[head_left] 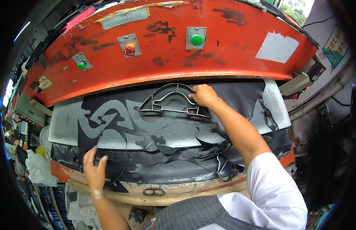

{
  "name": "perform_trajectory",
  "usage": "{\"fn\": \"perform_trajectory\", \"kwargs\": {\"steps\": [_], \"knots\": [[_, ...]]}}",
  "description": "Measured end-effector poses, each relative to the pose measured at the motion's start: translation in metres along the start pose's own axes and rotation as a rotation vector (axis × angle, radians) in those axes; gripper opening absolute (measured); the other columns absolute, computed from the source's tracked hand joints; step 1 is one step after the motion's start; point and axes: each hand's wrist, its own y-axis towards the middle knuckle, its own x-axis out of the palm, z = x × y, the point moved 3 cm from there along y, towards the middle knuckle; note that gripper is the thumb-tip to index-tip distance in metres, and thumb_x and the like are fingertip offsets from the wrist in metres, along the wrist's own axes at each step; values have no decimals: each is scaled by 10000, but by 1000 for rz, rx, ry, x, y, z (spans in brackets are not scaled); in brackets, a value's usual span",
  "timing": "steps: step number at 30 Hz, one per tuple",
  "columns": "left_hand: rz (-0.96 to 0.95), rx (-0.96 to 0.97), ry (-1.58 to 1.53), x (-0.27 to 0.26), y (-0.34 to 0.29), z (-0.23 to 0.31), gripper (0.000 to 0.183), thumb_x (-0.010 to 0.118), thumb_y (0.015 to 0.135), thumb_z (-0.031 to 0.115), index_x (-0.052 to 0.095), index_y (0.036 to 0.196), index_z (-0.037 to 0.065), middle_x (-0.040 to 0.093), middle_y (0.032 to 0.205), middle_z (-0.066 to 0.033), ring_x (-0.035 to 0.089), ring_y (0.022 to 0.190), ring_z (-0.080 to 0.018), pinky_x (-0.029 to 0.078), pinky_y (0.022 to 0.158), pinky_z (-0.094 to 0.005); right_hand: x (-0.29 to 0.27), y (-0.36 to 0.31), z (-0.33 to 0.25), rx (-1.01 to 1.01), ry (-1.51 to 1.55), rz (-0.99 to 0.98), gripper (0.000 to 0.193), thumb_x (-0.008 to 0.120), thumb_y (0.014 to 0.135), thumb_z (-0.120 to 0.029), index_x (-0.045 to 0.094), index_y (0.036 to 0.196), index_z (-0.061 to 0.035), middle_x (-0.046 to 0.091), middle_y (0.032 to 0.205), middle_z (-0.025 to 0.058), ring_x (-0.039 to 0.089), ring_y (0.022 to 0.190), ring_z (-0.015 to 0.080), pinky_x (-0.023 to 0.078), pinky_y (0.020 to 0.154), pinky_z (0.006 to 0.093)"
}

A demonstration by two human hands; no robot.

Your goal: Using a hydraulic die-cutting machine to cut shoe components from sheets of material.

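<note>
My right hand (204, 96) is closed on the right side of a curved metal cutting die (158, 109), which lies over a black leather-like sheet (239, 92). Curved shapes have been cut out of this sheet, and the pale cutting board (64, 122) shows through the gaps. At the board's front left, my left hand (94, 170) has its thumb and fingers apart beside black offcuts (112, 165). Nothing shows in its grasp. Whether its fingertips touch the sheet I cannot tell.
Beyond the board, a red press beam (162, 50) carries green buttons (196, 40) and a red button (129, 50). A second metal die (220, 166) rests among scraps at front right. A small dark metal piece (153, 191) sits on the worn front ledge. White plastic bags (40, 168) hang at left.
</note>
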Motion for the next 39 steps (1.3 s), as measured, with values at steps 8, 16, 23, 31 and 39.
{"fn": "perform_trajectory", "kwargs": {"steps": [8, 16, 23, 31, 39], "knots": [[-207, 411, -41, 162, 135, -2, 283, 768, 741, 147, 721, 995, 30, 634, 895, -113, 582, 888, -297, 460, 825, -375, 19, 0, -9, 168, 148, 1, 394, 689, 840, -418, 703, 1039, -78, 702, 985, 175, 655, 969, 374, 510, 861, 453], [-264, 335, -233, 196, 172, -13, 147, 798, 696, 115, 755, 813, 36, 652, 757, -69, 601, 765, -240, 474, 712, -343, 59, -68, 52, -259, 109, 155, 780, 746, 774, -421, 460, 1424, -99, 467, 1432, 202, 415, 1331, 378, 246, 1137, 497], [-245, 418, -198, 199, 173, -16, 134, 790, 700, 113, 751, 800, 33, 669, 772, -61, 602, 769, -234, 473, 714, -339, 58, -65, 54, -321, 87, 167, 750, 744, 760, -456, 523, 1372, -83, 509, 1394, 188, 467, 1283, 374, 266, 1126, 496], [-260, 510, -193, 190, 166, -18, 120, 780, 712, 133, 749, 795, 52, 665, 788, -55, 589, 779, -243, 467, 726, -343, 55, -75, 51, -356, 76, 178, 737, 744, 767, -450, 527, 1368, -82, 517, 1388, 185, 469, 1292, 343, 266, 1128, 494], [-129, 303, -208, 139, 118, -25, 259, 760, 778, 236, 737, 938, 35, 694, 926, -127, 663, 898, -292, 515, 831, -366, 13, -120, 23, -142, 299, 395, 703, 807, 757, -316, 525, 1343, -48, 639, 1172, 172, 591, 1107, 298, 436, 976, 408]]}}
